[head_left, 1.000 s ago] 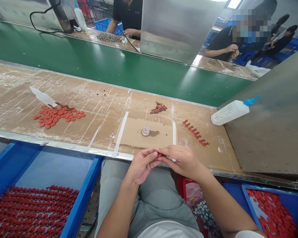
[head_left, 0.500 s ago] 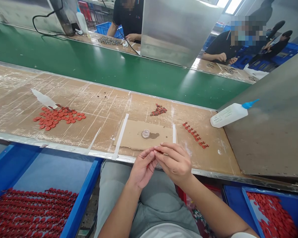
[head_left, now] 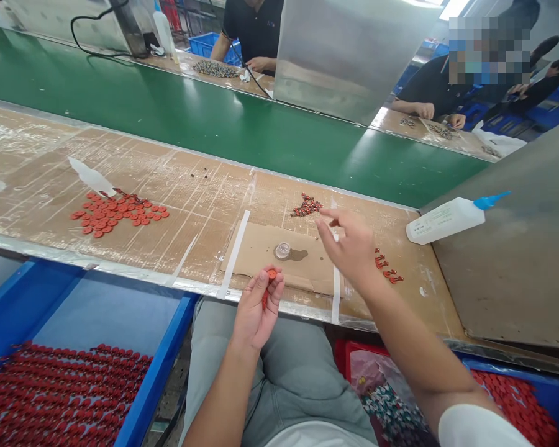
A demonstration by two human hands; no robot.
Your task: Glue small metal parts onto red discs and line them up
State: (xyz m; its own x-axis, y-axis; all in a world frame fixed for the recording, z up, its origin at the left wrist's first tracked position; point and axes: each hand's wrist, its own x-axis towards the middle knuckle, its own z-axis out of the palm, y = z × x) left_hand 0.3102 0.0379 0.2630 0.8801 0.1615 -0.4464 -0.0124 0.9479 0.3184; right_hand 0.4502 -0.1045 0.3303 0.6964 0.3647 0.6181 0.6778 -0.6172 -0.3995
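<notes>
My left hand (head_left: pixel 257 304) is closed around small red round pieces near the table's front edge. One red disc (head_left: pixel 272 274) shows between thumb and fingertips, and more red is visible in the palm. My right hand (head_left: pixel 347 242) reaches over the table with thumb and index finger apart, nothing between them. Its fingertips are close to a small pile of dark-and-red parts (head_left: pixel 306 205). Below that pile, a small clear cup (head_left: pixel 282 250) sits on a taped cardboard sheet (head_left: pixel 256 254) beside a wet stain. A row of red assembled pieces (head_left: pixel 390 273) is partly hidden by my right hand.
Red discs (head_left: pixel 103 214) lie at left by a white strip (head_left: pixel 90 176). At right, a white bottle with blue nozzle (head_left: pixel 447 220) leans on a metal panel (head_left: pixel 517 261). Blue trays (head_left: pixel 168 341) of red pieces flank my legs. A green belt (head_left: pixel 205 118) separates me from two people.
My hands have parted. The right hand has moved up toward the dark-and-red pile, while the left stays near the edge with a red disc now showing. The view has shifted slightly.
</notes>
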